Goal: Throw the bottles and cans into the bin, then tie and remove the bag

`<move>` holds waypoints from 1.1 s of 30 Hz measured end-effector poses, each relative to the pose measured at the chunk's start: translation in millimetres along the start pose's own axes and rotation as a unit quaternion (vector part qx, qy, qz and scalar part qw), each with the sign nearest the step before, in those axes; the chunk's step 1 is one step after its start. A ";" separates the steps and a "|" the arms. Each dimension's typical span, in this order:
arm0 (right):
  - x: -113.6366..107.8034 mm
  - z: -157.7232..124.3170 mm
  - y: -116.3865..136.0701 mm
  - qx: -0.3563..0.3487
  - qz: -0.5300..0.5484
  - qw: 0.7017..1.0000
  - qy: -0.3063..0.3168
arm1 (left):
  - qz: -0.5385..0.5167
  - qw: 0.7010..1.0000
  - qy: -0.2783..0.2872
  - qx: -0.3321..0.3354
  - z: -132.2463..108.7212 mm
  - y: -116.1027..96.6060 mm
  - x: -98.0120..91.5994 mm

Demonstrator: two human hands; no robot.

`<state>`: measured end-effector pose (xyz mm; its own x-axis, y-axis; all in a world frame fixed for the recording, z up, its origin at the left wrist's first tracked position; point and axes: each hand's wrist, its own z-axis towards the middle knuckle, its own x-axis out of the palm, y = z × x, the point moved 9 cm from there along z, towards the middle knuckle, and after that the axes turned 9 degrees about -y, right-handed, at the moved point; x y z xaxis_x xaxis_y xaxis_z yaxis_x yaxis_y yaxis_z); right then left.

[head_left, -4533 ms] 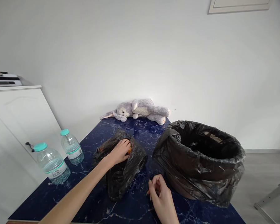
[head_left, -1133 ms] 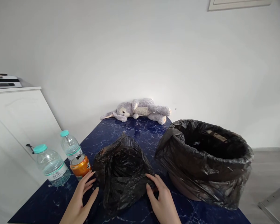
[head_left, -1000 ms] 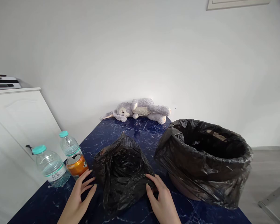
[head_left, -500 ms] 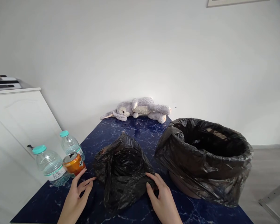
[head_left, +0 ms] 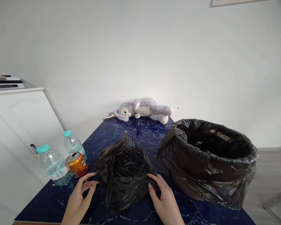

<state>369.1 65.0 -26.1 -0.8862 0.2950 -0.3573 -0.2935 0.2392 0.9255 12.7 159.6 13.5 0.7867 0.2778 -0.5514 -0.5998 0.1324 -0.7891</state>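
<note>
In front of me a crumpled black plastic bag (head_left: 128, 190) lies on the dark blue marbled table (head_left: 140, 126), its mouth gaping. My left hand (head_left: 81, 197) is beside the bag's left edge, fingers curved with a gap between thumb and fingers, and holds nothing. On the other side, my right hand (head_left: 165, 195) touches the bag's right edge with its fingertips, thumb and forefinger apart. Just beyond my left hand stands an orange drink can (head_left: 77, 167). Two clear plastic bottles with turquoise caps, a nearer bottle (head_left: 55, 165) and a farther bottle (head_left: 75, 144), stand around the can.
A bin (head_left: 184, 184) lined with a black bag (head_left: 208, 170) stands at the table's right. Against the white wall at the back lies a grey plush rabbit (head_left: 142, 110). A white cabinet (head_left: 21, 134) borders the table's left side.
My left hand has moved right, away from the can and closer to the bag. My right hand stays at the bag's right edge. The whole view has shifted slightly.
</note>
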 end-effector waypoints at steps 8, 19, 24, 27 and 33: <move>-2.6 0.8 -1.4 -0.014 0.014 1.000 -0.024 | 0.020 0.999 -0.016 0.034 -1.7 -6.3 -0.5; -5.5 -0.2 1.4 -0.025 0.033 0.998 -0.040 | 0.065 0.968 -0.049 0.239 -36.5 -98.3 16.1; -3.7 -0.2 1.4 -0.015 0.028 0.999 -0.033 | 0.118 0.930 0.166 0.305 -26.2 -136.6 97.3; -4.9 0.4 4.1 -0.030 0.030 0.998 -0.041 | 0.182 0.910 0.164 0.333 4.7 -139.8 123.4; -6.8 0.6 4.6 -0.030 0.042 0.997 -0.052 | 0.279 0.888 0.098 0.353 55.3 -138.6 124.8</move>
<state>374.0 64.7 -19.5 -0.8679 0.4059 -0.2864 -0.2439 0.1543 0.9575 185.9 228.6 69.0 0.3062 0.3260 -0.8944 -0.7922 0.6083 -0.0495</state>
